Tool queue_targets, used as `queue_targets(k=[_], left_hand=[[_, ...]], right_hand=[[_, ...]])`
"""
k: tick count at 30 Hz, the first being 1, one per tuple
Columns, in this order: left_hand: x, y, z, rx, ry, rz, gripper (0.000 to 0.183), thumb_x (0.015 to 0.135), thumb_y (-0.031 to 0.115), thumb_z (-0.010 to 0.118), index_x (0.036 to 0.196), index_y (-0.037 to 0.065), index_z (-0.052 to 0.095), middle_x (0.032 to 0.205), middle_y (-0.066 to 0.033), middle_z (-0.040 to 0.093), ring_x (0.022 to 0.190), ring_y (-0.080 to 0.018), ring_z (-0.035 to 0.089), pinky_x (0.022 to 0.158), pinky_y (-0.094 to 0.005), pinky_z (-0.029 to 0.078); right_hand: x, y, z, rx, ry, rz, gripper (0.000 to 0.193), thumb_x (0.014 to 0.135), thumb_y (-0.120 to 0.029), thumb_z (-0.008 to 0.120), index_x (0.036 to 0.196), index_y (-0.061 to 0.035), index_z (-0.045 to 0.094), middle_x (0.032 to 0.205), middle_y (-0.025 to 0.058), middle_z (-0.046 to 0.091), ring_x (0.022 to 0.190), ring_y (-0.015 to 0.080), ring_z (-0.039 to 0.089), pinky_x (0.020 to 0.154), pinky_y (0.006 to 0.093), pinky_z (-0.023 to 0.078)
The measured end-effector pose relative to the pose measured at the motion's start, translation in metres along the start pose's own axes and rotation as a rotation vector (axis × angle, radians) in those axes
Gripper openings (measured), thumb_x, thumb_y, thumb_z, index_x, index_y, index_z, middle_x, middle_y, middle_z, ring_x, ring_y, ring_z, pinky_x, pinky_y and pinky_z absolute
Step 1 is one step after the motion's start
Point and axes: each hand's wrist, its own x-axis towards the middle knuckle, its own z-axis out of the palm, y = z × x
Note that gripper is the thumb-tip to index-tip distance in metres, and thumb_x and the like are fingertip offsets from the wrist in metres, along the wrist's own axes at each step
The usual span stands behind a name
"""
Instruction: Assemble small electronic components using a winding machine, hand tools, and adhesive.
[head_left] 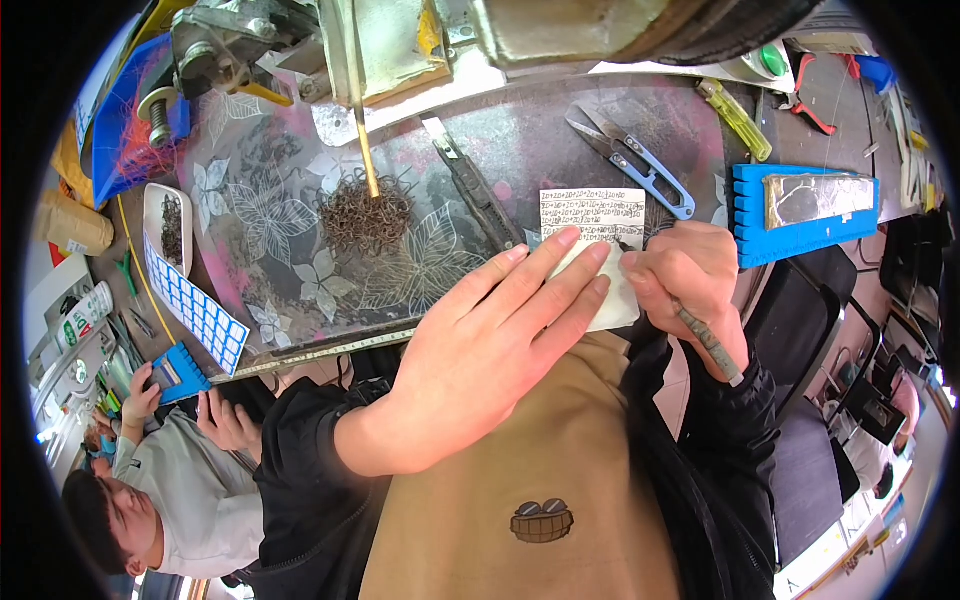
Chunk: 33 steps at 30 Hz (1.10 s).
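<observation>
resting the left hand (490, 320) flat, palm down, with fingers long and slightly spread, over the left and lower part of a small white paper sheet with rows of dark handwriting (622, 292); grasping nothing there, only covering and seemingly steadying. wrapping the right hand (690, 270) snugly around a slim, mottled grey-brown pen (708, 340), with thumb and fingers drawn together close to the tip.

set, as to the sheet, on a dark tabletop printed with pale leaves (270, 290), ahead of the body, just left of the right fist and partly beneath the left fingers; longer from near to far than from side to side. slanting, as to the pen, from tip at upper left to tail at lower right, so at an angle to the written rows.

most telling relation: pen tip at the right end of the lowest visible row, near the sheet's right edge, with bare paper on the near side. nearer to that spot, the right hand; just to its left, the left fingertips. hard to tell touching from hovering at the tip.
</observation>
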Motion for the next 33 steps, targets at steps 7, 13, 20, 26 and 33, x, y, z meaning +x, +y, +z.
queue_targets(k=[7, 13, 20, 26, 33], left_hand=[[0.002, 0.001, -0.002, 0.013, -0.007, -0.008, 0.071, 0.070, 0.013, 0.075, 0.137, 0.012, 0.054, 0.152, -0.0027, 0.043, 0.140, -0.0234, 0.041, 0.110, -0.0393, 0.038], [0.004, 0.002, 0.005, 0.047, 0.097, -0.009, 0.058, 0.073, 0.013, 0.071, 0.130, 0.012, 0.059, 0.147, -0.0012, 0.049, 0.134, -0.0223, 0.047, 0.105, -0.0378, 0.040], [0.008, 0.004, 0.009, 0.083, 0.195, -0.006, 0.043, 0.077, 0.010, 0.064, 0.120, 0.011, 0.063, 0.136, -0.0002, 0.057, 0.125, -0.0198, 0.053, 0.093, -0.0373, 0.042], [0.011, 0.003, 0.012, 0.103, 0.292, 0.050, 0.035, 0.075, 0.009, 0.065, 0.110, 0.011, 0.064, 0.127, -0.0012, 0.061, 0.120, -0.0207, 0.057, 0.091, -0.0377, 0.043], [0.011, 0.000, 0.006, 0.082, 0.542, 0.091, 0.028, 0.064, 0.006, 0.073, 0.090, 0.012, 0.066, 0.091, 0.0020, 0.059, 0.088, -0.0199, 0.058, 0.076, -0.0363, 0.041]], right_hand=[[0.000, 0.000, -0.006, 0.088, -0.008, 0.028, 0.019, 0.075, -0.008, 0.078, 0.072, -0.0087, 0.059, 0.055, 0.0027, 0.053, 0.046, 0.0224, 0.054, 0.044, 0.0324, 0.039], [0.000, 0.002, -0.006, 0.133, 0.004, 0.035, 0.017, 0.078, -0.011, 0.077, 0.075, -0.0073, 0.061, 0.057, 0.0043, 0.055, 0.048, 0.0240, 0.056, 0.046, 0.0328, 0.042], [-0.008, 0.003, 0.000, 0.236, 0.153, 0.057, 0.021, 0.089, -0.023, 0.071, 0.082, -0.0043, 0.064, 0.061, 0.0057, 0.059, 0.049, 0.0227, 0.058, 0.047, 0.0329, 0.043], [-0.016, -0.008, 0.004, 0.620, 0.411, 0.332, 0.032, 0.097, -0.033, 0.062, 0.103, -0.0010, 0.066, 0.063, 0.0058, 0.062, 0.051, 0.0151, 0.057, 0.048, 0.0271, 0.043], [-0.001, -0.029, -0.025, 0.309, 0.229, 0.374, 0.013, 0.091, -0.009, 0.061, 0.090, -0.0027, 0.072, 0.074, 0.0071, 0.066, 0.057, 0.0159, 0.056, 0.053, 0.0282, 0.043]])
